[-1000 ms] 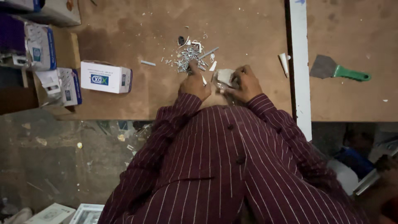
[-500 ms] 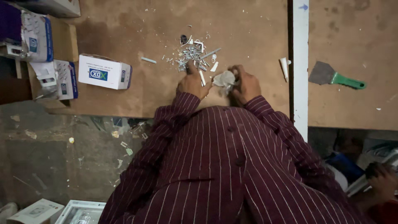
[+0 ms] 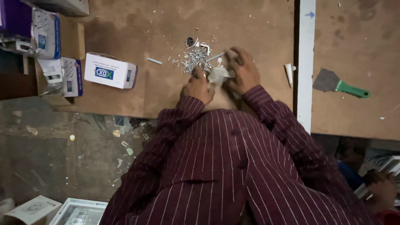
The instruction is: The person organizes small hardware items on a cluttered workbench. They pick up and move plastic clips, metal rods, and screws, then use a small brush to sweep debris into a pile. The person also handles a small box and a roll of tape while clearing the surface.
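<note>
My left hand (image 3: 199,86) rests on the brown wooden board (image 3: 137,25), fingers closed and pinching what looks like a thin dark piece at the near edge of a pile of small metal screws (image 3: 195,59). Just to the right, my right hand (image 3: 242,70) grips a small crumpled whitish piece (image 3: 218,76) that sits between both hands. A short white tube (image 3: 215,56) lies by the pile, touching my right fingers. My dark red striped sleeves (image 3: 233,166) cover both arms.
A white box (image 3: 109,71) lies left of the hands, with more boxes (image 3: 46,33) stacked at the far left. A white strip (image 3: 306,62) divides the boards. A green-handled scraper (image 3: 339,85) lies at right. Cartons (image 3: 54,208) sit on the concrete floor.
My right hand has moved up toward the screw pile with the whitish piece. The left hand stays at the pile's edge. The view has shifted slightly.
</note>
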